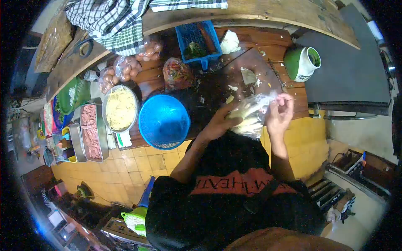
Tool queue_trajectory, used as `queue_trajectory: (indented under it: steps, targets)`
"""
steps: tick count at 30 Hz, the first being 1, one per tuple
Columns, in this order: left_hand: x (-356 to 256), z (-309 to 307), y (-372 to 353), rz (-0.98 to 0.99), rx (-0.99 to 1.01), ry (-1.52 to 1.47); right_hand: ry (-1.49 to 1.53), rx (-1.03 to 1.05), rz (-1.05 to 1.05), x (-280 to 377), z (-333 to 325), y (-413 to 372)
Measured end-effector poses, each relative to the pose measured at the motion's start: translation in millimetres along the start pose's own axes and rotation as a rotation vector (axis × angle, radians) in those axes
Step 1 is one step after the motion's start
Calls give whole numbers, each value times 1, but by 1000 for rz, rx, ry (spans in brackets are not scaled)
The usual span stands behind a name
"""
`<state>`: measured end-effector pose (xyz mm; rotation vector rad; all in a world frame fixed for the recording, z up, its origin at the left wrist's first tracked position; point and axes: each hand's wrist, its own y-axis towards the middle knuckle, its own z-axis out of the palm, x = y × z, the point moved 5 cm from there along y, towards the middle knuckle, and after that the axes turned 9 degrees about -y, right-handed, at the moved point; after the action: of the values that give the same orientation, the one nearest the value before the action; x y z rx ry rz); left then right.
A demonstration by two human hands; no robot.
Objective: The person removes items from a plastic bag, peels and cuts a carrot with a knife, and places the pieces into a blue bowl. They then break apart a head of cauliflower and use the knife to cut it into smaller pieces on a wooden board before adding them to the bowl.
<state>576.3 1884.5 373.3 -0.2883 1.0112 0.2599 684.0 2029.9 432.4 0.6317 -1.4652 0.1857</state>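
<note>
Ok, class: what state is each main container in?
Clear bag: filled, held by left hand and right hand
Round blue basket: open, nothing visible inside
Round bowl: filled
Metal tray: holding pink strips
Egg bags: filled
Rectangular blue basket: part-filled
Green-and-white jug: open-topped

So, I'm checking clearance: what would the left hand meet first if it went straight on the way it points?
First the bag, which the left hand holds. Beyond that, perhaps the pale scrap, though depth is unclear from this view.
</note>
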Motion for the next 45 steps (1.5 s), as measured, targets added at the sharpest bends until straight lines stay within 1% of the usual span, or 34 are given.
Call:
queue_trajectory:
  steps: [1, 2, 4, 5, 6, 7, 9, 10, 12, 13, 14, 16, 17, 19, 20, 22, 23, 25, 26, 28, 29, 30, 32, 33, 34, 35, 36, 37, 38, 40, 41, 42, 44, 45]
  targets:
    - [-2, 4, -1, -46, 29, -86, -2, 23, -25, 13, 3, 3]
    - [2, 2, -2, -46, 33, -87, -4, 20, -27, 10, -1, 5]
    - [6, -2, 0, 6, 0, -83, -509, 72, -403, 21, -1, 12]
    - [7, -2, -1, 8, 2, -84, -520, 91, -235, 22, -1, 11]
    - [8, -2, -1, -24, -15, -212, -521, 92, -237, 23, -1, 10]
    - [8, -2, -2, -56, -31, -339, -485, 166, -143, 19, 1, 10]
    - [14, -9, -1, -34, -44, -352, -377, 300, 9, 16, 5, 8]
    - [11, -10, -1, -16, -57, -367, -377, 302, 6, 18, 2, 7]
    - [5, -10, -4, -1, -88, -327, -189, 387, 253, 9, 0, 3]
    - [0, -11, -6, 14, -118, -286, 82, 319, 352, 8, 0, 2]
    - [1, -12, -6, 15, -118, -286, 131, 272, 298, 4, -1, 6]
    - [3, -13, -7, 5, -101, -271, 551, 267, 522, 5, 7, 8]
    - [3, -14, -8, 8, -100, -270, 551, 268, 519, 3, 5, 9]
    - [8, -13, -11, -89, -122, -417, 674, 484, 610, -4, 7, 5]
    - [6, -12, -12, -87, -125, -417, 492, 470, 608, -8, 3, 3]
    - [3, -7, -15, -86, -134, -392, 140, 487, 497, -8, 3, -1]
    - [6, -8, -15, -88, -138, -392, 141, 489, 499, -6, 6, -4]
    - [12, -9, -11, -26, -76, -423, -69, 457, 356, 4, 9, -6]
    - [15, -11, -9, -28, -77, -422, -67, 457, 358, 4, 7, -4]
    - [18, -7, -7, -79, 34, -433, -289, 688, 370, 0, 11, -5]
    - [17, -5, -9, -83, 33, -432, -318, 689, 262, 9, 16, -3]
    - [16, -2, -11, -119, 45, -466, -316, 688, 265, 11, 16, -4]
    - [18, 0, -13, -153, 57, -496, -455, 744, 259, 10, 15, -4]
    - [25, -2, -12, -143, 82, -541, -470, 753, 143, 14, 13, -4]
    - [24, -1, -10, -130, 107, -584, -464, 754, 135, 14, 9, -3]
    - [24, 0, -7, -123, 105, -575, -436, 652, 184, 13, 0, 0]
    - [23, -1, -4, -83, 60, -452, -407, 549, 234, 12, -9, 5]
    - [19, -2, -2, -47, 18, -330, -405, 479, 203, 15, -15, 14]
    - [16, -2, 0, -48, 20, -325, -247, 343, 202, 12, -25, 18]
    - [6, -7, 6, -16, -54, -279, -154, 52, 221, 16, -49, 25]
    - [12, -17, 11, -29, -119, -318, -78, -55, 222, 13, -61, 28]
    - [12, -24, 20, -29, -111, -313, -1, -161, 222, 7, -75, 31]
    - [-1, -57, 45, 119, -424, 20, 90, -164, 221, -5, -87, 30]
    - [3, -75, 66, 120, -415, 24, 136, -200, 267, -7, -89, 26]
